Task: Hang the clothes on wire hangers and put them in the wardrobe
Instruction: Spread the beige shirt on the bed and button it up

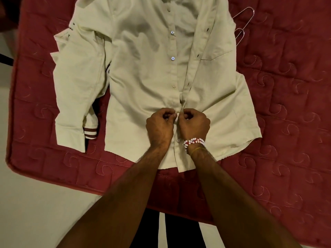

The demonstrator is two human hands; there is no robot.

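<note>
Both hands (160, 125) (194, 123) on shirt (143, 68) — a pinch, seemingly

Bed (286, 97): dark-red quilted mattress, fills most of the frame and runs off the top, right and bottom-right edges. Swirl stitching in square panels all over the surface. Piped edge seam runs down the left side, rounds a corner at lower left, then goes diagonally toward bottom centre.
Floor (32, 203): pale, plain, lower left of frame, plus a sliver along the left edge.
Dark strip (5, 59) at the left edge, beside the bed; can't tell what it is.
Dark maroon shape (7, 13) in the upper left corner, too blurred to identify.
Red-and-white beaded bracelet (193, 141) lower centre, thin yellow band (198, 149) just below it.
</note>
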